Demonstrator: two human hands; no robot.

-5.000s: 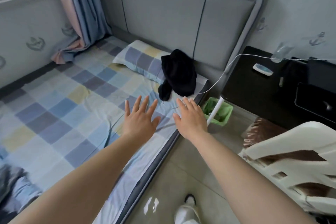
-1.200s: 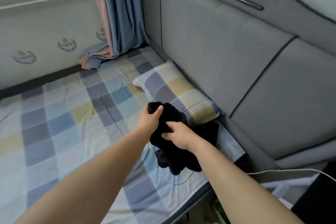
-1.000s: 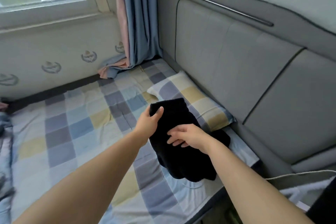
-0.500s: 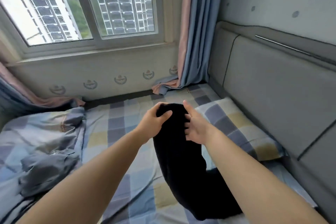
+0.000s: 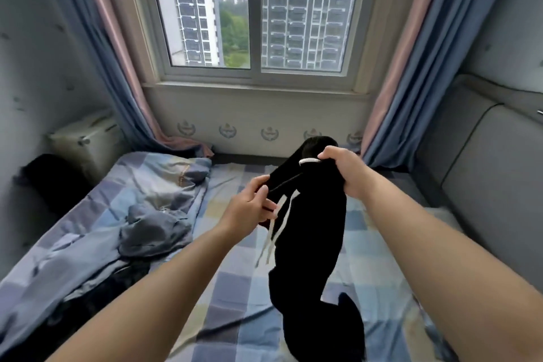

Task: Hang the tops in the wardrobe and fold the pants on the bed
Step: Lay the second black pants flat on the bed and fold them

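— Left hand (image 5: 252,206) is pinched shut on the edge of the black drawstring pants (image 5: 311,226), right by the white cords. See it?

— Yes. And the right hand (image 5: 342,167) is fisted on the bunched waistband, higher up and nearer the window (image 5: 255,12). Where does the garment sit overall?

— Lifted clear over the checked bedsheet (image 5: 235,288), hanging in a long limp drape; whether its lower end touches the sheet at the near edge I can't tell.

— So how should it handle?

— Soft and light, I'd judge: no stiffness at all, it sags straight down from the two grips. It won't slip much, but it twists and clumps easily.

— Best place to hold it?

— The waistband, one hand at each side seam, spread well apart so the legs fall flat. The drawstring (image 5: 273,229) itself is a poor hold; it may just slide through its channel.

— And the crumpled grey-blue garment (image 5: 152,229) to the left?

— Lying apart on the duvet, untouched.
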